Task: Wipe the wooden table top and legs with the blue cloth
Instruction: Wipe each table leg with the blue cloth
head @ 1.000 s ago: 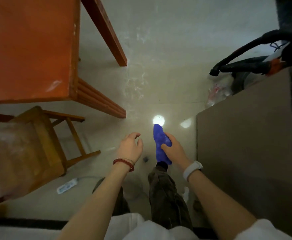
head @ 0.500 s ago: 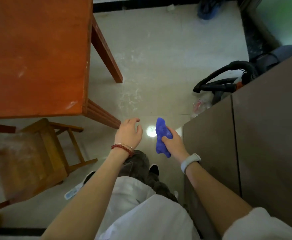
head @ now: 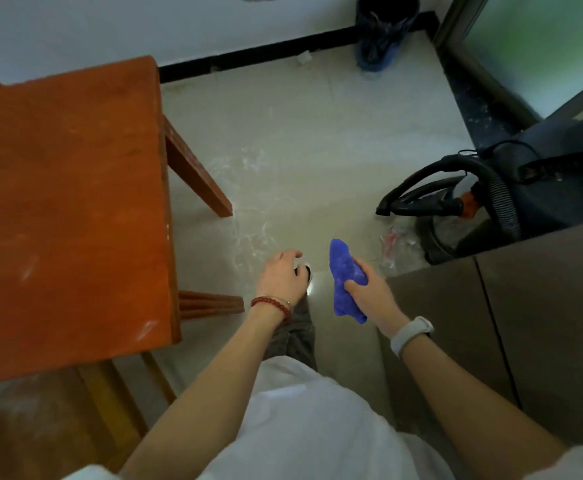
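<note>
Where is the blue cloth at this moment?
In the head view, the blue cloth is bunched in the right hand, right of centre above the floor, away from the wooden table on the left.

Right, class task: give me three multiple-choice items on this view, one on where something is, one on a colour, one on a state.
1. Where is the wooden table?
A. To the person's left
B. To the person's right
C. Behind the vacuum cleaner

2. What colour is the cloth?
A. Green
B. Blue
C. White

3. What is the left hand doing?
A. Gripping the cloth
B. Pressing on the table top
C. Holding nothing

Answers: 1 A, the table fills the left of the view. 2 B, the bunched cloth in the right hand is blue. 3 C, the left hand hangs over the floor, holding nothing.
</note>
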Tool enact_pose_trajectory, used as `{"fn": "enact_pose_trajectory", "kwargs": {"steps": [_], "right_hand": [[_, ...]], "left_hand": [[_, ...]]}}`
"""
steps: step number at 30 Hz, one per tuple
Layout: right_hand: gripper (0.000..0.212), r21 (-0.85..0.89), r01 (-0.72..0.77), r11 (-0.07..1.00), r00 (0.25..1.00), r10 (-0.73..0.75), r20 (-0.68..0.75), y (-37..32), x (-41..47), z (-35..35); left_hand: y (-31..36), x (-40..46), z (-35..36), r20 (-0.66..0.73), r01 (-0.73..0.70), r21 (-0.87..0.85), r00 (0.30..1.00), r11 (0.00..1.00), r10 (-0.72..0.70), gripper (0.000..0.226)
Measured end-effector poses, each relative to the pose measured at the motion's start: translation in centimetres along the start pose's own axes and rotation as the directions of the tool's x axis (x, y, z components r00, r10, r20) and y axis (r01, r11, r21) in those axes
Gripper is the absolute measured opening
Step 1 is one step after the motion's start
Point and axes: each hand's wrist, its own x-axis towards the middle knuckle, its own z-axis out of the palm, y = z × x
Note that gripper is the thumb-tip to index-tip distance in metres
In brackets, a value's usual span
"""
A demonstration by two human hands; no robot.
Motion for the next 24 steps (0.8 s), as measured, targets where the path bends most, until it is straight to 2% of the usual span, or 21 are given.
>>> {"fn": "enact_pose_trajectory", "kwargs": {"steps": [4,8,15,24], "right_hand": [[0.052,-0.069,-0.048,0.996,0.998,0.044,-0.053,-5.1,6.1,0.3],[0.048,-0.036,-0.072,0.997,0.997,0.072,0.002,-11.0,10.9,0.9],[0.046,0.031,-0.102,0.994,0.995,0.102,-0.006,-16.4,15.1,1.2],[0.048,0.059,-0.149,0.987,0.986,0.153,-0.061,-19.5,18.0,-0.4]], "left_hand": [[1.6,9.5,-3.9,0.040,-0.069,0.010,0.997,0.998,0.068,0.034],[1.7,16.4,-8.4,0.044,-0.075,0.049,0.996,0.996,0.072,0.034],[1.5,21.2,-10.8,0.148,-0.010,0.086,0.989,0.996,-0.003,0.034],[5.4,25.4,-11.4,0.235,-0.104,0.086,0.969,0.991,0.081,0.035]]}}
